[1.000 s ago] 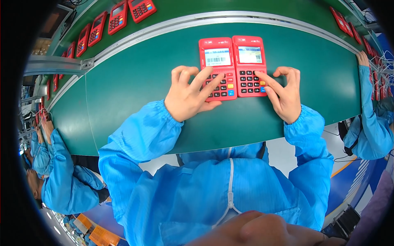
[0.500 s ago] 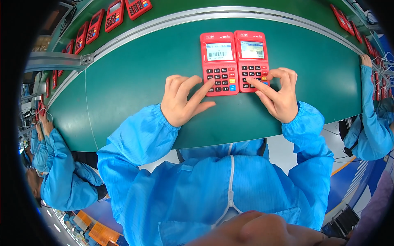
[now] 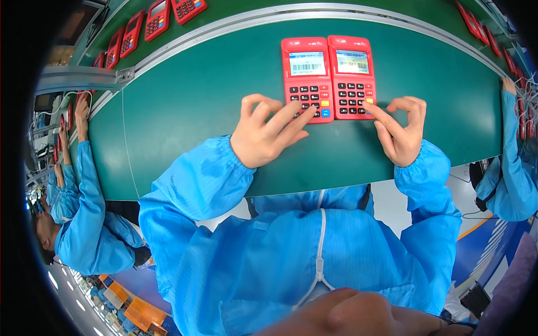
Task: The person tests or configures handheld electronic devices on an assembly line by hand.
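i'm likely keying: left hand, spread, empty, is sitting over left terminal ahead-right; right hand, half-curled, empty, is sitting over right terminal ahead-left. next press is probably needing careful aim.

White cables tangle at right, near a curved silver rail.

Blue jacket, white zip (gathered cuffs).
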Motion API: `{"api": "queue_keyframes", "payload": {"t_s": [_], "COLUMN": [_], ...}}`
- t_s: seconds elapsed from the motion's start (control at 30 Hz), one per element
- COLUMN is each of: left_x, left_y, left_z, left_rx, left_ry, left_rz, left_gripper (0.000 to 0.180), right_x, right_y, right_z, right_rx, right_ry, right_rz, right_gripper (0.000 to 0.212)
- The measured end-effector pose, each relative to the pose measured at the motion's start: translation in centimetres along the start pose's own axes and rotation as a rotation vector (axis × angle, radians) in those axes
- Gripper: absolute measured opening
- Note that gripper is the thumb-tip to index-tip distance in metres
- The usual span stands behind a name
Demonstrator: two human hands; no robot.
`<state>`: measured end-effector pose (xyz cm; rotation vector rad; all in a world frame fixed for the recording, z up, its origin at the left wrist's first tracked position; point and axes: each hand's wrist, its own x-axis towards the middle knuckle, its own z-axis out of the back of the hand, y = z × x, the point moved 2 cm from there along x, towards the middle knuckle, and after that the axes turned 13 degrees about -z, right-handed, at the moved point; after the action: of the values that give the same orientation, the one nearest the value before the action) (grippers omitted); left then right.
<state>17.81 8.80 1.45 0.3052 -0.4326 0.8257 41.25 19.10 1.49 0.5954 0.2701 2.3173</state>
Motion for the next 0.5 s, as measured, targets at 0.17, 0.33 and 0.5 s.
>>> {"api": "queue_keyframes", "payload": {"t_s": [0.17, 0.33, 0.5], "left_x": [-0.02, 0.16, 0.05], "left_y": [-0.15, -0.12, -0.37], "left_z": [-0.54, -0.51, -0.31], "left_rx": [0.023, -0.002, 0.026], "left_ry": [0.068, 0.108, 0.089], "left_rz": [-0.038, -0.004, -0.029], "left_gripper": [0.041, 0.037, 0.039], "right_x": [-0.89, -0.41, -0.22], "right_y": [-0.69, -0.55, 0.27], "right_z": [0.02, -0.58, -0.56], "right_rx": [-0.035, -0.088, -0.072], "right_ry": [-0.003, 0.042, 0.014], "right_rz": [0.024, 0.075, 0.121], "right_gripper": [0.034, 0.038, 0.04]}}
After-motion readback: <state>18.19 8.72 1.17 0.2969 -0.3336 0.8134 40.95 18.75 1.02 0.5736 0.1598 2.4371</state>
